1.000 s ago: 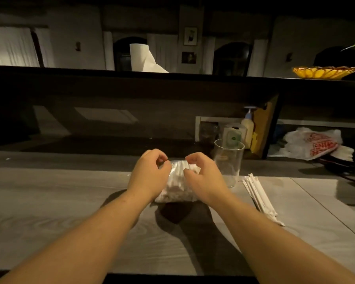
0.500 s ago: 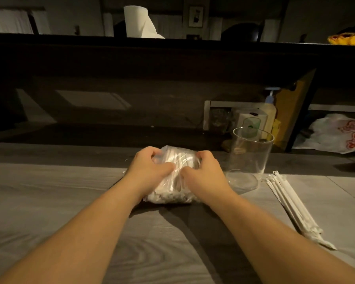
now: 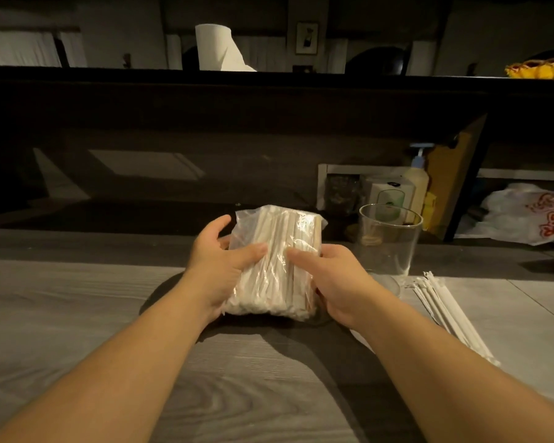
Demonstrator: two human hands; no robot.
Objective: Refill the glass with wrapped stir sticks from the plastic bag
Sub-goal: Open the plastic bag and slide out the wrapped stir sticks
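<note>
Both hands, left hand [image 3: 219, 263] and right hand [image 3: 328, 276], hold the plastic bag [image 3: 275, 260] of wrapped stir sticks from its sides, above the table [image 3: 77, 314], just left of the empty glass [image 3: 389, 241]. Best to find the bag's opening and keep it level so nothing spills. Whether its far end is open cannot be made out in the dim light.

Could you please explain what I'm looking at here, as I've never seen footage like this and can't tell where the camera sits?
No machine here: a person wears one camera on the head, looking forward and down, so both bare arms reach into the picture. The left hand and right hand grip a clear plastic bag packed with wrapped stir sticks. To its right on the grey counter stands an empty glass, and beside that lies a loose bundle of wrapped sticks. A paper towel roll stands on the dark ledge behind.
</note>
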